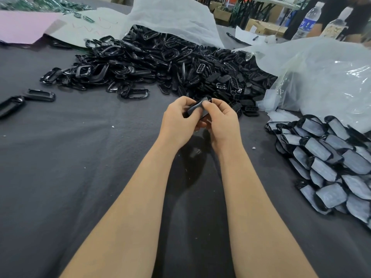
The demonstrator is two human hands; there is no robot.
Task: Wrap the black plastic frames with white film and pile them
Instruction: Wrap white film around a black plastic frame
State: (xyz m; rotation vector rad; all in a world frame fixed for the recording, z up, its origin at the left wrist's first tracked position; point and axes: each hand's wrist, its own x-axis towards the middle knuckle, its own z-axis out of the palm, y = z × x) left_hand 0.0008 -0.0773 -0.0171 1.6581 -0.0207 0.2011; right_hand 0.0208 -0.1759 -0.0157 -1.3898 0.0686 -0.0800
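Dark cloth table [80, 157] | black frame [195, 108] between both hands; left hand [178, 121], right hand [220, 121] fingers pinching it

Bare cloth [80, 167] left; wrapped pile [329, 163] right.

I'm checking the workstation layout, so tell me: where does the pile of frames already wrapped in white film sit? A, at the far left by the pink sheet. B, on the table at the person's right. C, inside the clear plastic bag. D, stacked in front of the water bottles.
B: the pile of wrapped frames lies on the dark table cloth to the right of the left hand and right hand, which hold one frame between them.
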